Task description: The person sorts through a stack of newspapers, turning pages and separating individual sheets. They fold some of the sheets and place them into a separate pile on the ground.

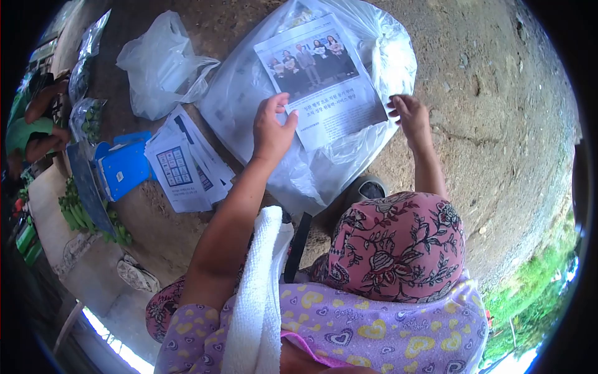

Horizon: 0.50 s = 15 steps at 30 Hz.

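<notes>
A person is sitting low on a bare concrete floor [498,112], looking down over their own knees, which are covered in pink floral trousers [398,243] and a lilac heart-print top, with a white towel [258,293] draped over the left shoulder. Lying on the floor straight ahead is a large clear plastic bag [324,168], bulging and crinkled. Resting flat on top of that bag is a newspaper sheet [321,78], showing a photograph of a row of standing people above a block of print. The left hand [272,128] is pressing down on the sheet's near left edge, fingers together and the thumb spread out onto the paper. The right hand [411,115] is touching the sheet's right edge with fingers loosely open; whether it is pinching the paper cannot be told. To the left, a fanned stack of printed papers [184,165] is lying just beside a blue box [124,165], with a smaller white plastic bag [159,65] beyond them. Farther left, green vegetables [78,215] are lying in a row, and another person's arm [37,131] is showing at the edge.
</notes>
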### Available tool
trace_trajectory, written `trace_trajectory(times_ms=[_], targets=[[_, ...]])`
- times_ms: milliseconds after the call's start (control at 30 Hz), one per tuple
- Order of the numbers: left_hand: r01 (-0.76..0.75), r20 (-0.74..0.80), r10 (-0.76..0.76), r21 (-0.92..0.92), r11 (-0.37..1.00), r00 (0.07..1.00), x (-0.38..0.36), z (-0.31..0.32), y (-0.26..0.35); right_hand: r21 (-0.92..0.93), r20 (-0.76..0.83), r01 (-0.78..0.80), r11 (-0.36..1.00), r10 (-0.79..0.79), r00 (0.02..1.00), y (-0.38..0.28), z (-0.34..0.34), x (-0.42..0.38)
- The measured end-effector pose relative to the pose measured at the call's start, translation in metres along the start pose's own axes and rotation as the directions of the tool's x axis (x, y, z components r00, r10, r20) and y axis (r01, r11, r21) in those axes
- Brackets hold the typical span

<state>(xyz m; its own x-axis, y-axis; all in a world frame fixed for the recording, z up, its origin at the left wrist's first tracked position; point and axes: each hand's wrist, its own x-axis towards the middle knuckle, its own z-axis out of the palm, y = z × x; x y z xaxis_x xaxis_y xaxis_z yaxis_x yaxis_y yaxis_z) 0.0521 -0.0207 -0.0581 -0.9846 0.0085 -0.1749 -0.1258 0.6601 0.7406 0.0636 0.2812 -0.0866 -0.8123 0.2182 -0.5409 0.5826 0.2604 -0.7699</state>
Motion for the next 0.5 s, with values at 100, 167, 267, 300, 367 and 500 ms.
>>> trace_trajectory(times_ms=[100,167,267,300,367,500], targets=[[-0.024,0.112,0.039,-0.134,0.991,0.993,-0.002,0.02,0.011,0.346,0.191,-0.195,0.918,0.134,0.972,0.015,0.002,-0.015],[0.014,0.179,0.026,-0.22,0.975,0.984,-0.004,0.036,0.02,0.408,0.232,-0.238,0.881,0.153,0.961,0.015,0.006,-0.016],[-0.06,0.238,0.094,-0.146,0.987,0.967,-0.004,0.049,0.038,0.448,0.305,-0.272,0.852,0.14,0.942,0.024,0.009,-0.007],[-0.089,0.252,0.118,-0.124,0.988,0.96,-0.004,0.053,0.044,0.463,0.329,-0.283,0.84,0.134,0.935,0.021,0.007,-0.007],[-0.081,0.264,0.12,-0.153,0.985,0.957,-0.004,0.061,0.055,0.486,0.382,-0.31,0.817,0.12,0.916,0.016,0.005,-0.008],[-0.041,0.286,0.091,-0.176,0.983,0.954,0.0,0.068,0.064,0.509,0.425,-0.319,0.799,0.089,0.901,0.003,0.017,-0.008]])
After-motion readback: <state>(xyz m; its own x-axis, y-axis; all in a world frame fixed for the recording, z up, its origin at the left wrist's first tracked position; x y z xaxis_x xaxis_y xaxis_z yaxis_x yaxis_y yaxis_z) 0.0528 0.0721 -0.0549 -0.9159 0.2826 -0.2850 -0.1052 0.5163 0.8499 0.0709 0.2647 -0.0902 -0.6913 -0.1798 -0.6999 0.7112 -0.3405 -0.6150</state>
